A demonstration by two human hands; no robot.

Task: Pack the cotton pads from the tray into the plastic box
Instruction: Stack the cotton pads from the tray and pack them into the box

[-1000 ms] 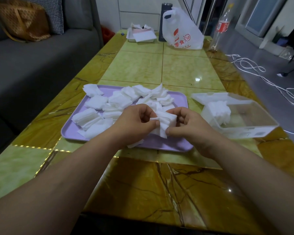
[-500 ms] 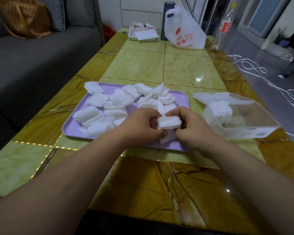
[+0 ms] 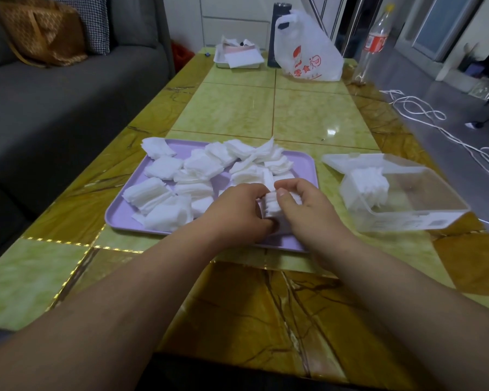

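Pinching one small stack (image 3: 271, 206) of cotton pads between them, my left hand (image 3: 237, 214) and right hand (image 3: 304, 211) meet over the near right part of the tray (image 3: 119, 218). Both hands have their fingers curled round the stack, the right thumb on its top and the left fingers against its left side. I cannot tell whether the stack rests on the tray or is lifted off it.

The rest of the pads (image 3: 164, 167) lie in loose heaps across the purple tray, one heap hanging over its far left corner. The clear box (image 3: 424, 218) stands on the table (image 3: 316, 114) just right of the tray. Its lid (image 3: 347, 159) is open at the far side, and a block of pads (image 3: 369, 183) stands at its left end. A label (image 3: 435, 222) on the near wall of the box is too blurred to read.

At the far end of the table, a white bag (image 3: 308, 46) carries red print, where I read 零食. The bottle (image 3: 374, 40) beside it has a red label whose writing is too small to read.
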